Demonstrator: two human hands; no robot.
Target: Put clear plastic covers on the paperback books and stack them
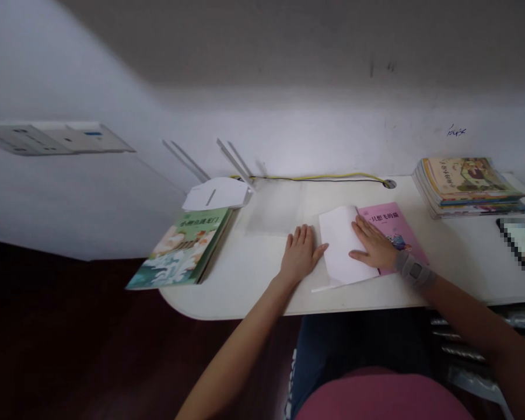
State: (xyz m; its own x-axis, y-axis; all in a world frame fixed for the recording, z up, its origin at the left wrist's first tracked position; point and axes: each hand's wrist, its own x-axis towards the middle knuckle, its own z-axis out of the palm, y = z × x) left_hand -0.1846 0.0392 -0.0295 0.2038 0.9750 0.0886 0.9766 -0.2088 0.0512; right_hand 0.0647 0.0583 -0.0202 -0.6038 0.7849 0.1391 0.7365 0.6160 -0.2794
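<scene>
A pink picture book (pixel 398 220) lies on the white desk, its cover facing up. White paper (pixel 342 248) covers its left part, with one edge running down the cover. My right hand (pixel 375 245) lies flat across that edge, fingers stretched out over the paper and its heel over the pink cover. At the left side of the paper, my left hand (pixel 303 252) rests flat on the desk, its thumb reaching the paper's edge. Both hands are open. A translucent sheet (pixel 271 213) is on the desk beyond my left hand.
Picture books with a green cover on top (pixel 181 248) overhang the desk's left end, beside a white router (pixel 216 193) with antennas. A stack of books (pixel 470 186) stands at the back right, near a phone (pixel 522 245). Cables (pixel 315 177) run along the wall.
</scene>
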